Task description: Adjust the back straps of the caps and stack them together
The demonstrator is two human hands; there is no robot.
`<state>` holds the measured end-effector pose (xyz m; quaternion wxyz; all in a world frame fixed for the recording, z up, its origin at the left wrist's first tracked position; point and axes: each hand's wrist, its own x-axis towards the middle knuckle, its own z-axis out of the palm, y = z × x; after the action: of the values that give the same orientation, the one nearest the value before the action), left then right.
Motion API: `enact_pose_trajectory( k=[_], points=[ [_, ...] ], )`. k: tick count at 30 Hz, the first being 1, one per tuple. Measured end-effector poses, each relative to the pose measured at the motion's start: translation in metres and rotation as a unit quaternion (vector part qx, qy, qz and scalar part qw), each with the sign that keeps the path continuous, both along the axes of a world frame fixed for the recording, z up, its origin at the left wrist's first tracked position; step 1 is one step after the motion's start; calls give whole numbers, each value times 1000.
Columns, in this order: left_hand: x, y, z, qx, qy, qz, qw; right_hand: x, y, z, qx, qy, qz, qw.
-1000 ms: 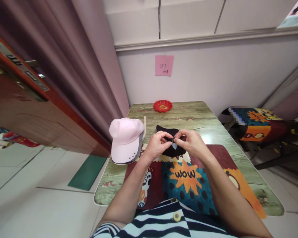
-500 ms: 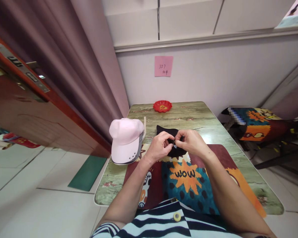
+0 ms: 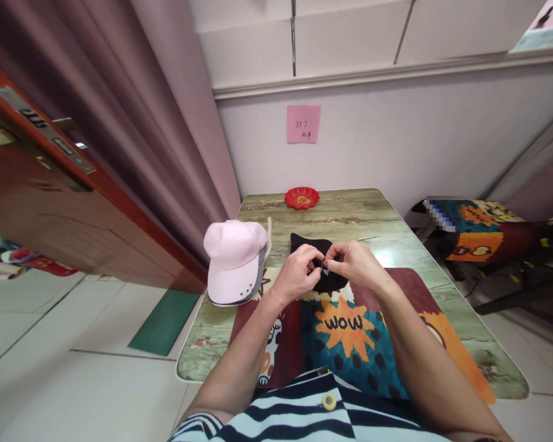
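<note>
My left hand (image 3: 299, 273) and my right hand (image 3: 350, 264) meet over a black cloth item (image 3: 329, 283), cap-like in shape, lying at the back edge of the patterned mat. Both hands are closed in a pinch, fingertips almost touching. Between them shows a small thin piece (image 3: 323, 264) with a slight glint, too small to name. The fingers cover the middle of the black cloth. A pink cap (image 3: 233, 248) with a dark brim edge, small metal rings on the brim and a loose strap stands left of my left hand, apart from it.
A red scalloped dish (image 3: 301, 197) sits near the table's (image 3: 262, 205) back edge, below a pink note (image 3: 303, 124) on the wall. The mat (image 3: 345, 350) lies under my forearms. A wooden door (image 3: 87, 227) and curtain stand left; a cloth-covered stool (image 3: 479, 236) is right.
My hands stay pinched over the black cloth, with only slight finger movement. The whole view has shifted very slightly.
</note>
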<state>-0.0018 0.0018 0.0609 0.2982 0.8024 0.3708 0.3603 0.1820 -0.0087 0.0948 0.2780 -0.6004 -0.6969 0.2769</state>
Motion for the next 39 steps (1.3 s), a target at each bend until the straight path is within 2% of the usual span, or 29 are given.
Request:
enact_pose_trajectory(
  k=[4,13,15,20,23,25,28,30,32,34,39],
  points=[
    [0,-1,2,8,11,-1,1000,4,2,-3,-16,25,8,1000],
    [-1,-2,3,-8,3,25,1000,4,3,-28,-25,206,39,977],
    [1,-4,-1,6,-10,44,999,3,3,-29,-22,218,30,975],
    [6,-10,-6,54,-31,148,987,2,2,-28,-19,216,13,976],
    [7,-12,-5,70,-1,156,985,2,3,-29,-22,218,12,976],
    [7,-13,-4,36,-7,160,986,2,4,-31,-23,219,13,975],
    [9,-11,-4,-104,-76,148,981,2,4,-31,-18,216,21,976],
    [10,-10,-4,-222,-141,127,956,3,3,-30,-14,212,24,977],
    [10,-9,-5,-298,-199,112,927,3,2,-29,-11,209,24,978],
    [11,-8,-5,-324,-237,103,910,3,2,-29,-11,205,23,978],
    [11,-7,-6,-335,-263,97,900,3,2,-30,-6,170,11,985]
  ],
)
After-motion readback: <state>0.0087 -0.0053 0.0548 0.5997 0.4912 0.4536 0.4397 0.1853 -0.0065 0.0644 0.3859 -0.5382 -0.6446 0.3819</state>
